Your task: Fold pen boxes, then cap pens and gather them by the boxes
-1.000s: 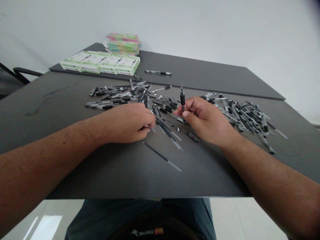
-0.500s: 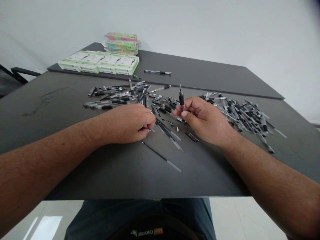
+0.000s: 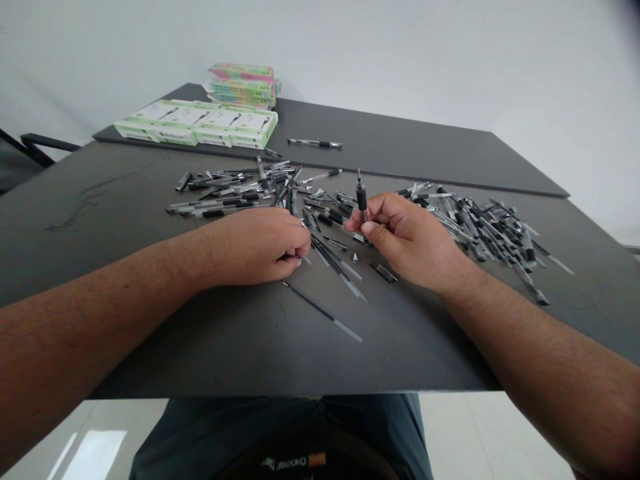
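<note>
My right hand (image 3: 407, 240) pinches a pen (image 3: 361, 195) upright between thumb and fingers, its bare metal tip pointing up and its black grip above the fingertips. My left hand (image 3: 273, 245) is closed, resting by the pile of pen parts; whatever its fingers hold is hidden. Several ink refills (image 3: 345, 270) fan out to the right of that hand. One single refill (image 3: 323, 311) lies apart, nearer the front edge. Between my hands are a small pen tip cone (image 3: 355, 257) and a clear pen cap (image 3: 386, 273).
Loose pens and parts (image 3: 235, 190) lie behind my left hand. Another pen pile (image 3: 500, 233) spreads at the right. Flat white-green boxes (image 3: 200, 123) and stacked colourful boxes (image 3: 243, 87) stand at the back left. A lone pen (image 3: 315, 143) lies on the raised dark board (image 3: 400, 147).
Almost nothing differs. The pen in my right hand has tilted or shifted very slightly to the left; both hands stay in place.
</note>
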Demonstrator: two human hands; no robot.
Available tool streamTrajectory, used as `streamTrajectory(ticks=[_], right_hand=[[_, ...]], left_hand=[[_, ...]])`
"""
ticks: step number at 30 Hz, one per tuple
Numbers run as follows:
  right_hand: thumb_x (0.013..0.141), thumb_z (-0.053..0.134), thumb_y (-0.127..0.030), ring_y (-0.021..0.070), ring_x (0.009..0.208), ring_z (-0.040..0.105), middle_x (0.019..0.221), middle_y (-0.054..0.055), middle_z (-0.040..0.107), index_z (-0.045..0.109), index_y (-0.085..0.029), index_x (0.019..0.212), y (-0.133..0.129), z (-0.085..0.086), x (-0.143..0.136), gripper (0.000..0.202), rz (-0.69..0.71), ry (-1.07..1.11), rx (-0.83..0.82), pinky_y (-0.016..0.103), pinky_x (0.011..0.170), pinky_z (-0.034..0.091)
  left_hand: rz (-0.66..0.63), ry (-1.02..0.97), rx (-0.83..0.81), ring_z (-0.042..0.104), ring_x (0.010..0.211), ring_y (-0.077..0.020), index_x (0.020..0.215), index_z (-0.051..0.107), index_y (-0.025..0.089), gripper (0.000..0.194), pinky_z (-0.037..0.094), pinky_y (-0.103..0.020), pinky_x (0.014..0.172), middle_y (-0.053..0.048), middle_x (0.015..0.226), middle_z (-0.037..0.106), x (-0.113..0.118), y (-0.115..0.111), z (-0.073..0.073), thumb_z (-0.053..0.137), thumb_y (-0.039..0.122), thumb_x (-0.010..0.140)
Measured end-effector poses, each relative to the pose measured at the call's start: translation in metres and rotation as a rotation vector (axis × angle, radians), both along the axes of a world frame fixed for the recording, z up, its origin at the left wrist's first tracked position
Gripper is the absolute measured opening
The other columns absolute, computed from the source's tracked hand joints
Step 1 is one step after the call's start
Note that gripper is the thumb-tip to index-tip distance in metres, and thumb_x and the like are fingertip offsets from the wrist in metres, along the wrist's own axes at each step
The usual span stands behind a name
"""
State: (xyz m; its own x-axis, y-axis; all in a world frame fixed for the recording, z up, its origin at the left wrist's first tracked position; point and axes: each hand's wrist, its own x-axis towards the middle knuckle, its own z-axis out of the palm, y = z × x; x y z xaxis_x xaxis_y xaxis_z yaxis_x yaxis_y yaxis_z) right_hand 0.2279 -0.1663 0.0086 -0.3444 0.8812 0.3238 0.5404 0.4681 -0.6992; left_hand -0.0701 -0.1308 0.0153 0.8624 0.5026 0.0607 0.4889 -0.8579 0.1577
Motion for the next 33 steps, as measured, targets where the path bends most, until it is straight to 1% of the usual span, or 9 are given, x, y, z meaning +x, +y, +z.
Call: streamTrajectory(ticks=[6, 10, 14, 18, 21, 23, 27, 30, 33], right_hand=[[0.106, 0.064, -0.025, 0.0241, 0.098, 0.076, 0.112, 0.006, 0.088, 0.07, -0.026, 0.104, 0.001, -0.001, 0.0, 0.007, 0.013, 0.004, -0.006, 0.039, 0.091, 0.056], [0.106, 0.064, -0.026, 0.0246, 0.099, 0.076, 0.113, 0.007, 0.087, 0.07, -0.025, 0.104, 0.001, -0.004, 0.0, 0.006, 0.024, 0.023, -0.014, 0.039, 0.091, 0.056], [0.106, 0.064, -0.027, 0.0246, 0.098, 0.076, 0.113, 0.007, 0.087, 0.07, -0.025, 0.104, 0.001, -0.005, 0.001, 0.006, 0.016, 0.016, -0.006, 0.04, 0.091, 0.055], [0.106, 0.062, -0.027, 0.0245, 0.099, 0.076, 0.111, 0.007, 0.087, 0.071, -0.024, 0.104, 0.0, -0.004, 0.0, 0.009, 0.002, -0.018, 0.022, 0.039, 0.091, 0.055], [0.107, 0.061, -0.026, 0.0245, 0.097, 0.076, 0.11, 0.008, 0.086, 0.073, -0.024, 0.106, -0.001, -0.003, 0.0, 0.012, -0.003, -0.048, 0.035, 0.039, 0.09, 0.055], [0.107, 0.061, -0.027, 0.0248, 0.098, 0.077, 0.111, 0.008, 0.087, 0.072, -0.023, 0.106, -0.001, -0.002, 0.0, 0.011, 0.002, -0.051, 0.031, 0.039, 0.089, 0.055], [0.107, 0.062, -0.028, 0.0244, 0.097, 0.077, 0.112, 0.008, 0.088, 0.071, -0.024, 0.107, -0.003, -0.001, -0.001, 0.01, 0.006, -0.064, 0.012, 0.037, 0.088, 0.055], [0.106, 0.062, -0.032, 0.0246, 0.093, 0.076, 0.108, 0.008, 0.088, 0.072, -0.024, 0.107, -0.004, 0.001, -0.001, 0.013, 0.012, -0.112, -0.002, 0.036, 0.084, 0.054], [0.106, 0.062, -0.032, 0.0251, 0.092, 0.076, 0.107, 0.007, 0.087, 0.073, -0.024, 0.108, -0.005, 0.004, -0.001, 0.014, 0.029, -0.149, -0.018, 0.036, 0.082, 0.053]], left_hand=[[0.027, 0.039, -0.026, 0.071, 0.087, -0.023, 0.09, 0.077, 0.022, 0.01, 0.051, -0.036, 0.086, -0.003, 0.089, 0.079, 0.001, 0.001, 0.0, 0.07, 0.016, 0.094], [0.049, 0.063, -0.061, 0.073, 0.092, -0.0238, 0.095, 0.081, 0.022, 0.012, 0.053, -0.036, 0.091, -0.005, 0.094, 0.081, 0.0, 0.001, 0.001, 0.069, 0.018, 0.097], [0.035, 0.065, -0.062, 0.073, 0.092, -0.0242, 0.094, 0.08, 0.021, 0.014, 0.052, -0.037, 0.091, -0.006, 0.094, 0.08, -0.001, 0.001, -0.001, 0.067, 0.018, 0.098], [0.006, 0.031, -0.032, 0.071, 0.091, -0.0243, 0.09, 0.077, 0.022, 0.015, 0.051, -0.037, 0.09, -0.006, 0.092, 0.078, 0.0, 0.002, -0.003, 0.064, 0.018, 0.098], [0.031, -0.025, -0.031, 0.071, 0.092, -0.0242, 0.089, 0.075, 0.022, 0.015, 0.051, -0.037, 0.09, -0.005, 0.091, 0.078, 0.0, 0.003, 0.0, 0.062, 0.021, 0.097], [0.096, -0.065, -0.053, 0.072, 0.089, -0.0232, 0.09, 0.075, 0.023, 0.014, 0.051, -0.036, 0.087, -0.004, 0.091, 0.079, -0.001, 0.004, 0.005, 0.062, 0.024, 0.094], [0.293, -0.208, -0.139, 0.069, 0.071, -0.0178, 0.093, 0.078, 0.024, 0.015, 0.047, -0.031, 0.071, 0.001, 0.08, 0.077, -0.006, 0.003, 0.014, 0.067, 0.033, 0.09], [0.382, -0.426, -0.235, 0.067, 0.066, -0.0168, 0.092, 0.078, 0.024, 0.015, 0.047, -0.029, 0.064, 0.002, 0.075, 0.076, -0.008, 0.001, 0.015, 0.073, 0.038, 0.089], [0.41, -0.652, -0.32, 0.066, 0.067, -0.0174, 0.094, 0.079, 0.023, 0.016, 0.048, -0.03, 0.061, 0.0, 0.077, 0.077, -0.007, -0.001, 0.015, 0.079, 0.038, 0.089]])
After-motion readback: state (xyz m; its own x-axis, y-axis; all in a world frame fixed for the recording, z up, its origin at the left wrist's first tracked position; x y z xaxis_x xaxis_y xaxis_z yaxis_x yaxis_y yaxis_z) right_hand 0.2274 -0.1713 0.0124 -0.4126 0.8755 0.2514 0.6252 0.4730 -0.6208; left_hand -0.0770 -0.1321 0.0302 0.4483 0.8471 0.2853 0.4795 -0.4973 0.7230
